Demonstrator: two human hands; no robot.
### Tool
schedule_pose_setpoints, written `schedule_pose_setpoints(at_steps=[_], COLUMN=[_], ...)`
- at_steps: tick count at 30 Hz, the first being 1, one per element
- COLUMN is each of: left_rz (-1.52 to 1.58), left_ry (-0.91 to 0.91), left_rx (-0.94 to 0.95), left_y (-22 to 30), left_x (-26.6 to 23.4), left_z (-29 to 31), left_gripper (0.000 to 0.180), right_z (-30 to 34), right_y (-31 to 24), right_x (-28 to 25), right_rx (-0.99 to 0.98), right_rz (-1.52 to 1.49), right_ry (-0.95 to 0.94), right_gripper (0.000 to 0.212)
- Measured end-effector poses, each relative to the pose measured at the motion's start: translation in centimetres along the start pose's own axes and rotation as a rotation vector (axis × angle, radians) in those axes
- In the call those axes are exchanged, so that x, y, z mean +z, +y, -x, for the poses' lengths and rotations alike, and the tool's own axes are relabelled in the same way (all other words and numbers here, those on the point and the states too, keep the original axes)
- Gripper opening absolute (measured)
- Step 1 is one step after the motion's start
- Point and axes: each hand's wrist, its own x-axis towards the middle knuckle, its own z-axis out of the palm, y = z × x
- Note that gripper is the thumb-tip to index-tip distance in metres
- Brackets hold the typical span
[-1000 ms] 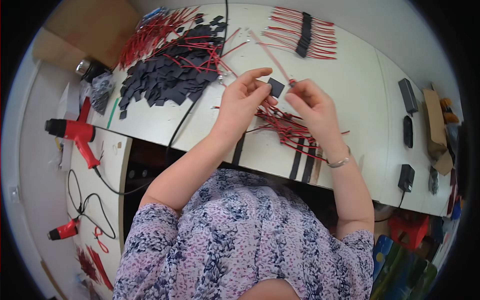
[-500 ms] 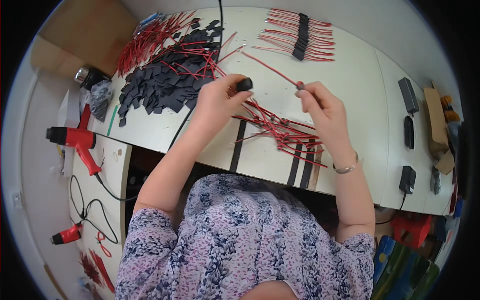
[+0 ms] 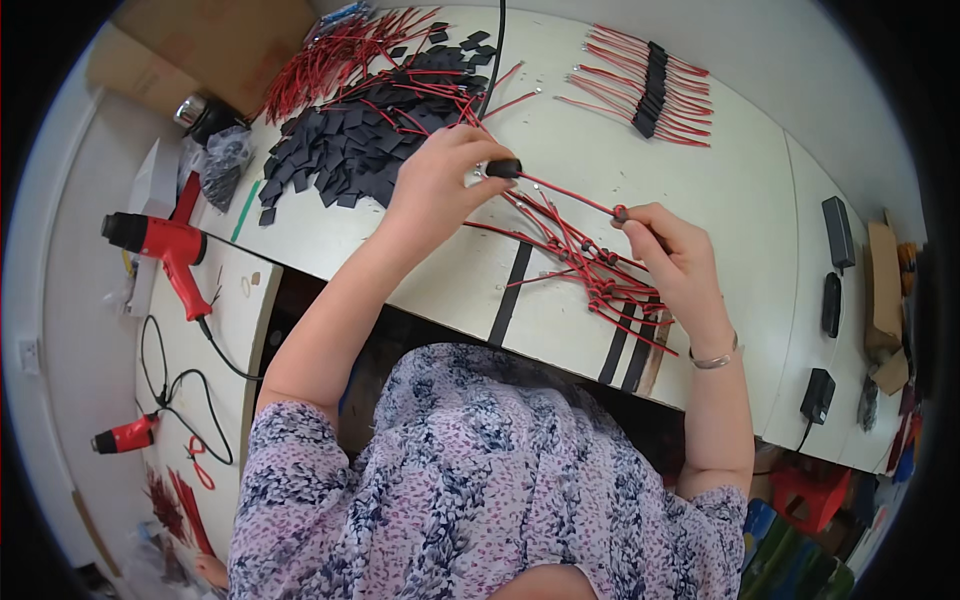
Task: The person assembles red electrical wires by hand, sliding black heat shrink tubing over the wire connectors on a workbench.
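A short black tube (image 3: 503,168), likely a piece of sleeving, is pinched between the thumb and fingers of my left hand (image 3: 440,188). A red wire (image 3: 568,191) runs from the tube's right end to my right hand (image 3: 676,262), whose thumb and forefinger are closed on it beside a small dark lump (image 3: 620,215). The wire's left end is hidden in or behind the tube. Below my hands lies a loose bunch of red wires (image 3: 595,270) with dark knots or rings. Left of my left hand spreads a pile of flat black pieces (image 3: 340,145).
Far right, red wires with black sleeves (image 3: 652,92) lie in a row. More red wires (image 3: 345,60) heap at the back left. A red heat gun (image 3: 165,250) stands on the left side table. Black adapters (image 3: 818,396) line the right. A black cable (image 3: 494,60) hangs over the table.
The red wire's free left end has come to the black tube, and the wire now runs between both hands. The whole view has shifted slightly.
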Motion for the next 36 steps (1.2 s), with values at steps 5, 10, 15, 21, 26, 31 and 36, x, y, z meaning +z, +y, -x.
schedule_pose_setpoints(at_steps=[5, 10, 15, 21, 26, 31, 36], left_rz=[0.119, 0.078, -0.052, -0.107, 1.082, 1.2, 0.851], left_ry=[-0.215, -0.189, -0.127, 0.164, 0.017, -0.168, -0.011], left_rx=[0.168, 0.215, 0.291, 0.301, -0.482, -0.633, -0.187], left_y=[4.2, 5.8, 7.1, 8.8, 9.1, 9.5, 9.4], left_x=[3.1, 3.4, 3.5, 3.3, 4.8, 4.7, 5.0], left_z=[0.0, -0.5, -0.6, -0.1, 2.0, 0.3, 0.4], left_gripper=[0.025, 0.026, 0.026, 0.033, 0.039, 0.026, 0.024], right_z=[0.0, -0.1, 0.1, -0.1, -0.6, -0.3, -0.2], right_y=[0.5, -0.4, -0.3, 1.0, 1.0, 1.2, 1.2], right_x=[1.8, 1.4, 1.5, 1.2, 0.4, 0.7, 0.3], right_rx=[-0.118, -0.013, 0.034, 0.111, 0.149, 0.254, 0.288], right_rz=[0.175, 0.136, 0.121, -0.088, -0.411, -0.59, -0.588], right_ry=[-0.16, -0.066, -0.03, 0.163, 0.061, -0.063, -0.067], right_gripper=[0.016, 0.016, 0.014, 0.014, 0.012, 0.015, 0.016])
